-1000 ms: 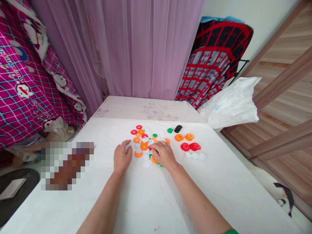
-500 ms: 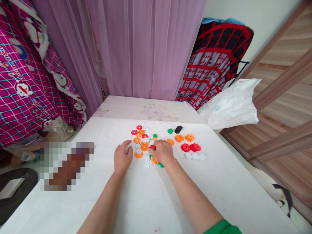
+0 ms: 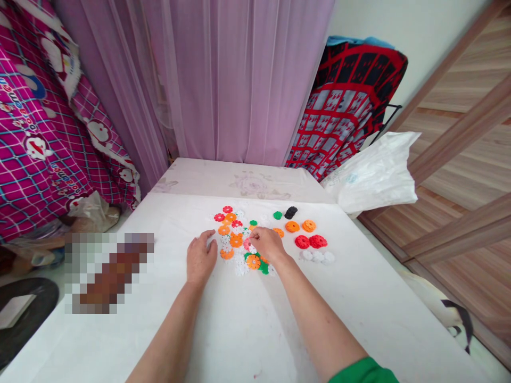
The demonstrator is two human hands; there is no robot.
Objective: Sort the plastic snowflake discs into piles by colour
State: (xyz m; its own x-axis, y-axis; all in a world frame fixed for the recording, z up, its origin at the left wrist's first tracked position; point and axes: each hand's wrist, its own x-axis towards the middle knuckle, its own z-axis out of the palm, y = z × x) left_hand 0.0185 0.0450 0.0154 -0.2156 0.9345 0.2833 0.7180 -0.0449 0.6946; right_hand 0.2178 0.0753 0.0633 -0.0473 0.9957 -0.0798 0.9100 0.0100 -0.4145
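My left hand (image 3: 200, 258) rests on the table left of the loose pile, its thumb and fingers apart with nothing between them. With fingers pinched together, my right hand (image 3: 268, 244) holds a red notched disc (image 3: 247, 244) over the right side of the pile. Flower-shaped plastic discs lie mixed there: an orange disc (image 3: 236, 240), a white disc (image 3: 241, 267), a green disc (image 3: 264, 267) and several more. Some are hidden under my right hand.
Right of the pile lie colour groups: black discs (image 3: 291, 213), a green group (image 3: 277, 215), orange discs (image 3: 308, 225), red discs (image 3: 311, 241) and white discs (image 3: 318, 257). A white plastic bag (image 3: 375, 173) is at the right edge of the white-covered table (image 3: 247, 324).
My right hand has shifted slightly and its fingers have closed on the red disc. More of the orange and green discs below it now show. My left hand stays put.
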